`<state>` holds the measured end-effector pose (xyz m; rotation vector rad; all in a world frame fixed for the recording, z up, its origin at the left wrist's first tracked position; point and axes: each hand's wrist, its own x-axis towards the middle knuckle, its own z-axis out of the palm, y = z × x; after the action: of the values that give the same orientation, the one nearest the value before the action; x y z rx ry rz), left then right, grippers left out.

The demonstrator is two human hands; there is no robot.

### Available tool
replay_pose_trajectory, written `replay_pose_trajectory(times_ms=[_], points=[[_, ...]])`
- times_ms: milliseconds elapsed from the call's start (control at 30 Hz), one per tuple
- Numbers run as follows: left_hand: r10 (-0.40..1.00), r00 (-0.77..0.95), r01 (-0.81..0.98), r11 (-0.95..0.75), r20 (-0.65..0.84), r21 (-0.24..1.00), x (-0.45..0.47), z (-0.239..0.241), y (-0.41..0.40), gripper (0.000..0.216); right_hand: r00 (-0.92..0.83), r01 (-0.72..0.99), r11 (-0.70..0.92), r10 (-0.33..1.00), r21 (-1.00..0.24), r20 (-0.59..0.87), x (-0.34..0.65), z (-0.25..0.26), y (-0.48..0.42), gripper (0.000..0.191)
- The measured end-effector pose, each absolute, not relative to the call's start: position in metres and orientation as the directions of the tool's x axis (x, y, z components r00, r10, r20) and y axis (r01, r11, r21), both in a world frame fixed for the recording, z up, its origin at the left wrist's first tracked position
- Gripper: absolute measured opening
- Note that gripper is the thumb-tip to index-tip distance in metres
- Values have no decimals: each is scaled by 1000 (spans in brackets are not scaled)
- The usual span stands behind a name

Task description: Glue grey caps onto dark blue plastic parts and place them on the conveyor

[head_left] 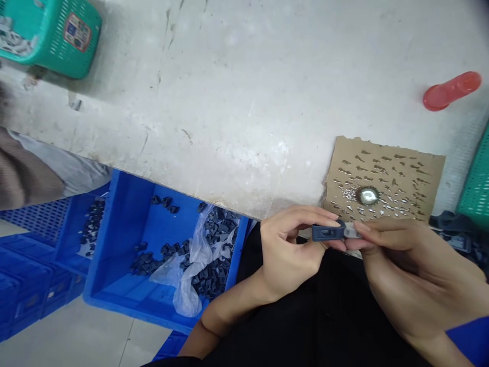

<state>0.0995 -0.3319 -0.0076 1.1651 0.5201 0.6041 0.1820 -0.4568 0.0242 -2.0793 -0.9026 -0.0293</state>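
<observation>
My left hand pinches a dark grey plastic part that has a slot in its face. From the right, my right hand closes thumb and finger on a small light-grey piece, which meets the end of the dark part. Whether the two are joined I cannot tell. Just beyond both hands, a piece of cardboard lies on the table, dotted with wet-looking spots. A small round cap with a toothed rim and shiny liquid inside rests on it.
A blue crate with dark parts and plastic film stands left, below the table edge. A green basket of light-grey pieces is far left, a red tube-shaped object right. Dark parts lie by my right hand. Another person's sleeve shows left.
</observation>
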Motion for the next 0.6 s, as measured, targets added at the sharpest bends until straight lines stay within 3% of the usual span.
replay_pose_trajectory(times_ms=[200, 333, 433, 533, 600], points=[[501, 830, 62, 354, -245, 933, 112, -6, -317, 23, 804, 524, -361, 508, -771, 308, 186, 7, -454, 19], [230, 930, 223, 269, -288, 937, 132, 6, -293, 14, 835, 431, -315, 494, -845, 241, 194, 2, -460, 5], [121, 987, 120, -91, -108, 989, 180, 24, -257, 10, 878, 411, -329, 394, -850, 271, 203, 4, -482, 24], [316, 921, -32, -525, 229, 851, 268, 44, -217, 13, 911, 412, -405, 180, -816, 371, 207, 3, -528, 19], [440, 820, 28, -670, 366, 742, 338, 55, -195, 18, 919, 360, -474, 33, -804, 392, 206, -6, -564, 18]])
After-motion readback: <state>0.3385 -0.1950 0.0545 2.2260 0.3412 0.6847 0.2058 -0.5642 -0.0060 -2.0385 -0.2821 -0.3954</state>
